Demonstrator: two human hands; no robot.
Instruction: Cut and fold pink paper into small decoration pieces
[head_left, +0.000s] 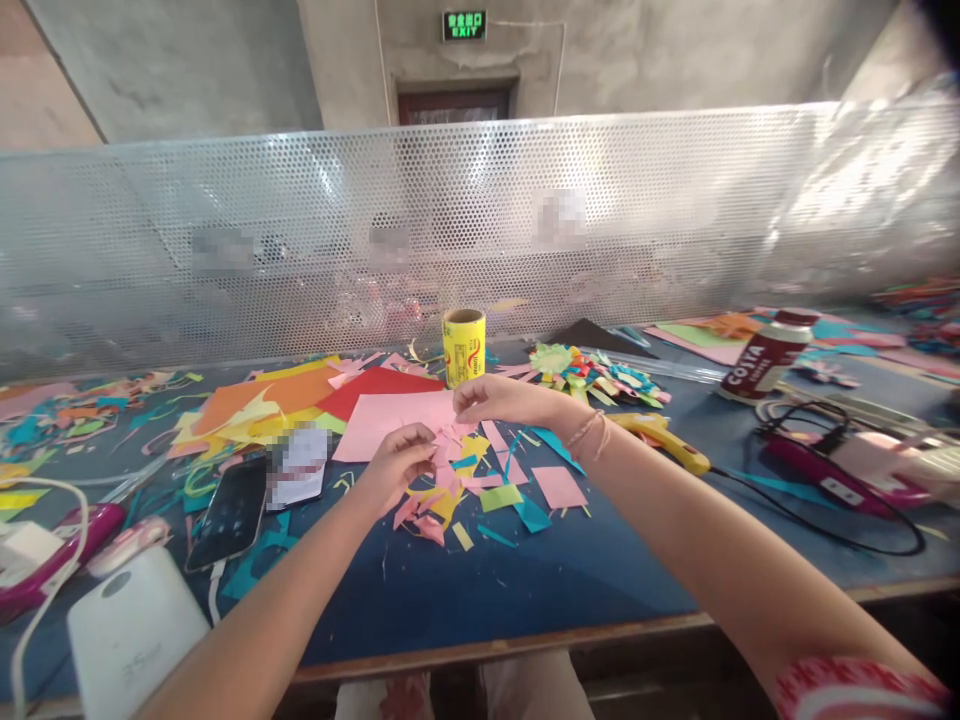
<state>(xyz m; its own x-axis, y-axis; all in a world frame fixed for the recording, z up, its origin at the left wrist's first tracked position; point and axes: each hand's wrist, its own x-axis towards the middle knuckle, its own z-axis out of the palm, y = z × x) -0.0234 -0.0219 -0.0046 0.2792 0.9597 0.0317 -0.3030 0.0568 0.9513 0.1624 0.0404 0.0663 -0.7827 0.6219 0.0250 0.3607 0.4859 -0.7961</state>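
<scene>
My left hand (401, 462) is closed, thumb and fingers pinched at the edge of a small pink paper piece (448, 445). Above and to the right of it, my right hand (499, 400) is closed too, fingertips bent together. Whatever it may hold is too small to make out. Beneath and around both hands lie scraps of pink, yellow, blue and green paper. A larger pink paper sheet (375, 420) lies behind my left hand. Just beyond my right hand stands a yellow tape roll (464, 350) on its end.
A yellow glue gun (664, 440) lies right of my right forearm. Further right are a brown bottle (769, 355) and a purple power strip (832, 470) with cables. At left lie a phone (229, 515) and a white power bank (135, 630). A perforated metal screen (300, 240) borders the table's back.
</scene>
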